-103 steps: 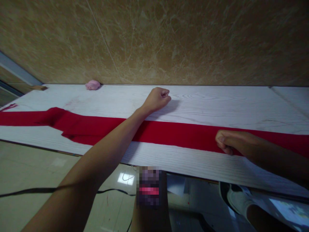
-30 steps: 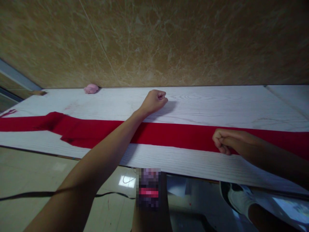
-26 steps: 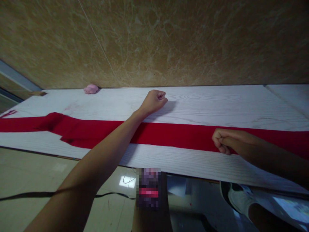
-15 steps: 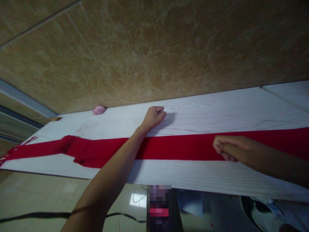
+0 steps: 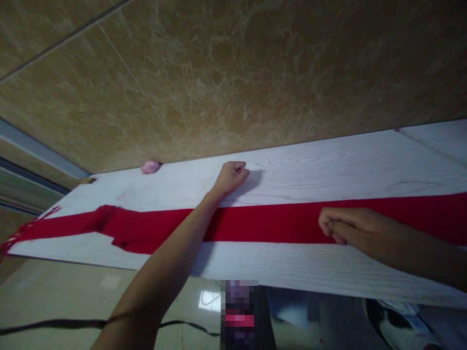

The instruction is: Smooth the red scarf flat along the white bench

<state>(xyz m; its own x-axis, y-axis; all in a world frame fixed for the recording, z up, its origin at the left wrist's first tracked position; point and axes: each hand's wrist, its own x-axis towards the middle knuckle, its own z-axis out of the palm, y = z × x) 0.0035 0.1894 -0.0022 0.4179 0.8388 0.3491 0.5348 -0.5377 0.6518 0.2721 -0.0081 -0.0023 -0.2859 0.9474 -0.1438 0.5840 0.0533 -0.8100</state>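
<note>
A long red scarf (image 5: 262, 223) lies stretched along a white wood-grain table (image 5: 321, 165), its fringed end (image 5: 14, 236) hanging off the left edge. A folded, bunched part (image 5: 124, 231) sits toward the left. My left hand (image 5: 231, 176) is a closed fist resting on the bare table just past the scarf's far edge, with my forearm crossing the scarf. My right hand (image 5: 337, 224) is closed, knuckles to the left, at the scarf's near edge, thumb pressed on the fingers. What my left fist holds, if anything, is hidden.
A small pink lump (image 5: 150, 167) lies at the back of the table against the brown marble wall (image 5: 233, 73). Below the table's front edge are a glossy tiled floor (image 5: 54, 296), a black cable (image 5: 51, 324) and a white shoe (image 5: 394, 321).
The view has tilted, so the table now slants and the scarf's fringed left end shows. Both fists stay closed in nearly the same places on the scarf and table.
</note>
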